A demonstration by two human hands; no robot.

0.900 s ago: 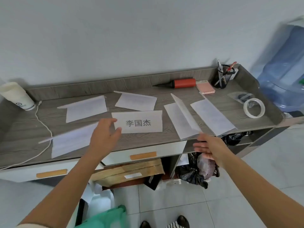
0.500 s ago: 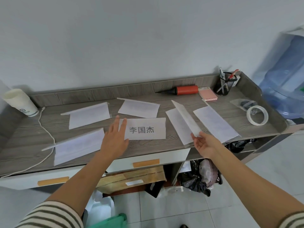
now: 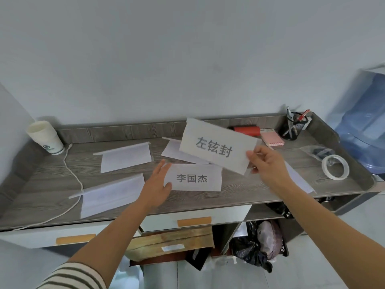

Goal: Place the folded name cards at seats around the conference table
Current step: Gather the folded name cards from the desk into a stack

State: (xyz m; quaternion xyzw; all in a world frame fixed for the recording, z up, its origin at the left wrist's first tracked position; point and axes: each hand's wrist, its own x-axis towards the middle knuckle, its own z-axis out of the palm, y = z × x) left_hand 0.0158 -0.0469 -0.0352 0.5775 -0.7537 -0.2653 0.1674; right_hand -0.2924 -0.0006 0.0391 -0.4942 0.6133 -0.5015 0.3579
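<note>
Several folded white name cards lie on a grey wood-grain desk. My right hand pinches the right edge of one printed name card and holds it up, tilted, above the desk. My left hand rests with fingers spread at the left edge of a second printed card lying flat at the desk's middle. Blank-side cards sit at the left front, left back, behind the lifted card and under my right wrist.
A stack of paper cups and a white cable are at the left. A red pump, pink notepad, pen holder and tape roll sit at the right. A water bottle stands beyond the right end.
My right hand has taken a folded card off the desk and raised it so its printed name faces me. My left hand has slid right to the edge of the flat printed card.
</note>
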